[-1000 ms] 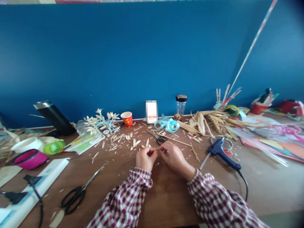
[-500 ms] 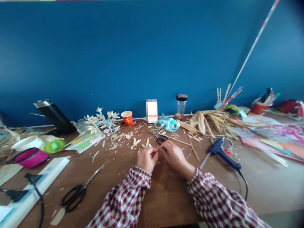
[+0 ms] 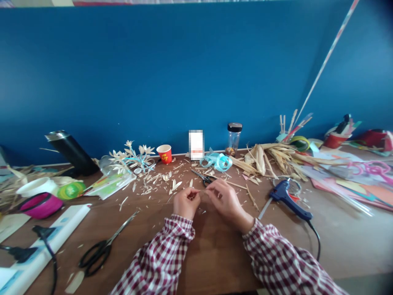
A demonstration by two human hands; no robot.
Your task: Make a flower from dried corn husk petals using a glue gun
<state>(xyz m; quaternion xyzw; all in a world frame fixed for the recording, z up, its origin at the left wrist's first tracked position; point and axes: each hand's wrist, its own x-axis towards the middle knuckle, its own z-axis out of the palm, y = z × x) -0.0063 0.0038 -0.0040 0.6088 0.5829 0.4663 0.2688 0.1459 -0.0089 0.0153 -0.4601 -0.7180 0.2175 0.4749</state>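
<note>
My left hand (image 3: 185, 203) and my right hand (image 3: 226, 201) meet above the middle of the table, fingertips a short gap apart. Both are closed in a pinch. Between them runs a thin pale strip (image 3: 203, 191), too fine to make out well; its ends disappear into the fingers. Just beyond the right hand lie small dark-handled scissors (image 3: 208, 179), partly covered by it. Pale petal-shaped husk pieces (image 3: 175, 186) are scattered beyond the left hand.
Large black-handled scissors (image 3: 100, 253) and a white power strip (image 3: 66, 229) lie left. A blue glue gun (image 3: 285, 196) with a cord rests right. Behind are husk flowers (image 3: 132, 157), a red paper cup (image 3: 164, 154), blue ribbon (image 3: 219, 162), a jar (image 3: 234, 138) and dried husks (image 3: 260, 162).
My hands have drawn slightly apart, the left shifting a little left. The pale strip now shows in the gap between the fingertips.
</note>
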